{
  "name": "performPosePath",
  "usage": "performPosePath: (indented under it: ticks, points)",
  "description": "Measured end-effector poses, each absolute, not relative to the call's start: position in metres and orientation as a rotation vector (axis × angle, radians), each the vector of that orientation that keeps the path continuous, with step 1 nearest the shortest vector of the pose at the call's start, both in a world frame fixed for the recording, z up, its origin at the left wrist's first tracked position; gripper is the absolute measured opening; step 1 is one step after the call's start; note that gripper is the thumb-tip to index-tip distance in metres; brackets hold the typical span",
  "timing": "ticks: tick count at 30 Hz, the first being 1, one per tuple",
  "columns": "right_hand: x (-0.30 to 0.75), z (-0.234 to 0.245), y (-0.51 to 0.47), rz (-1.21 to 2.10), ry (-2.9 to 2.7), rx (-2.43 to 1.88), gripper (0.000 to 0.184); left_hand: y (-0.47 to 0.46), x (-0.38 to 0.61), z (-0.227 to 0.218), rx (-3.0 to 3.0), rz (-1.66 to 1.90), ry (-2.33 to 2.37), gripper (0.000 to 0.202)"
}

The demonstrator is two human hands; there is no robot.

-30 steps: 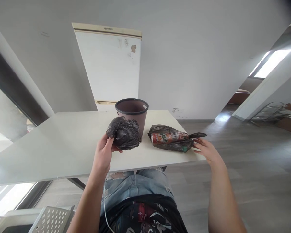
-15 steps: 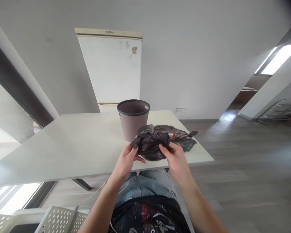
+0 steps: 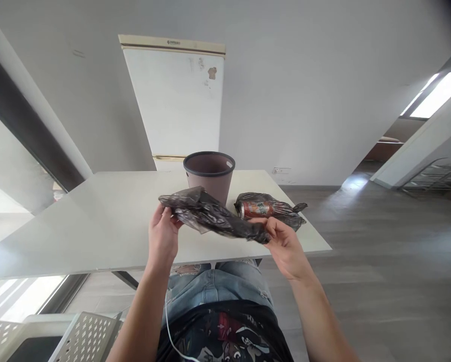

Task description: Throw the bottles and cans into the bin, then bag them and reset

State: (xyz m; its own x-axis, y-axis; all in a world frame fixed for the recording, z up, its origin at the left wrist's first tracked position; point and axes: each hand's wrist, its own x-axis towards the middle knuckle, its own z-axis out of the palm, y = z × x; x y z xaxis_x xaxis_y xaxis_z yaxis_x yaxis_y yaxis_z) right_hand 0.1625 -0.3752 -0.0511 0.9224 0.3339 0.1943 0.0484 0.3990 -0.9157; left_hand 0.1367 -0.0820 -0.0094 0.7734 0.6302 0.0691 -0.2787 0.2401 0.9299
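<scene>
A thin black plastic garbage bag (image 3: 214, 216) is stretched sideways between my hands, above the table's front part. My left hand (image 3: 163, 232) pinches its left end, and my right hand (image 3: 284, 244) grips the bunched right end. Behind the bag stands a mauve trash can (image 3: 210, 183) with a dark rim; the bag hides its lower front. To the right, close to my right hand, lies a knotted black bag of trash (image 3: 286, 208). An orange-red drink can (image 3: 257, 209) shows through its film.
The white table (image 3: 108, 221) spans the view, its right edge just past the knotted bag. A white refrigerator (image 3: 176, 100) stands against the wall behind it. Perforated plastic baskets (image 3: 84, 334) sit at the lower left. A white cable (image 3: 168, 322) hangs over my shirt.
The black bag was a crumpled bundle between my hands; now it is pulled out long. My left hand has moved left and up, my right hand slightly right. The can now shows more.
</scene>
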Motion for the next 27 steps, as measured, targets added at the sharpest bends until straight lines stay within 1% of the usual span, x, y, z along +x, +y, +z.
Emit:
performPosePath:
  ticks: [4,7,9,12,13,16,17,19,22,23,25,27]
  points:
    - [0.158,-0.055,-0.376,0.263,-0.398,-1.211,0.024,-0.061,0.144,0.011,1.158,0.706,0.475,0.028]
    - [0.154,-0.052,-0.359,0.195,-0.346,-1.312,0.021,-0.071,0.143,0.028,1.262,0.676,0.442,0.031]
    - [0.149,-0.046,-0.339,0.171,-0.334,-1.322,0.023,-0.089,0.140,0.033,1.343,0.628,0.354,0.033]
    - [0.142,-0.035,-0.304,0.205,-0.432,-1.321,0.041,-0.118,0.135,0.031,1.439,0.538,0.234,0.025]
    - [0.141,-0.033,-0.295,0.195,-0.447,-1.337,0.043,-0.124,0.134,0.028,1.458,0.513,0.197,0.023]
    - [0.147,-0.032,-0.283,0.115,-0.366,-1.358,0.030,-0.127,0.131,0.021,1.432,0.448,0.136,0.026]
    - [0.152,-0.033,-0.285,0.094,-0.316,-1.330,0.028,-0.123,0.130,0.021,1.410,0.445,0.147,0.027]
    - [0.162,-0.035,-0.296,0.067,-0.203,-1.245,0.031,-0.109,0.130,0.021,1.371,0.473,0.197,0.026]
    - [0.178,-0.039,-0.320,0.085,-0.055,-1.204,0.042,-0.085,0.128,0.024,1.390,0.493,0.252,0.024]
    - [0.182,-0.040,-0.327,0.089,-0.037,-1.233,0.044,-0.079,0.127,0.025,1.398,0.496,0.265,0.022]
    - [0.185,-0.041,-0.338,0.051,-0.066,-1.365,0.042,-0.071,0.123,0.027,1.382,0.518,0.293,0.017]
    - [0.181,-0.037,-0.343,-0.168,-0.094,-1.556,0.040,-0.072,0.119,0.030,1.336,0.556,0.298,0.015]
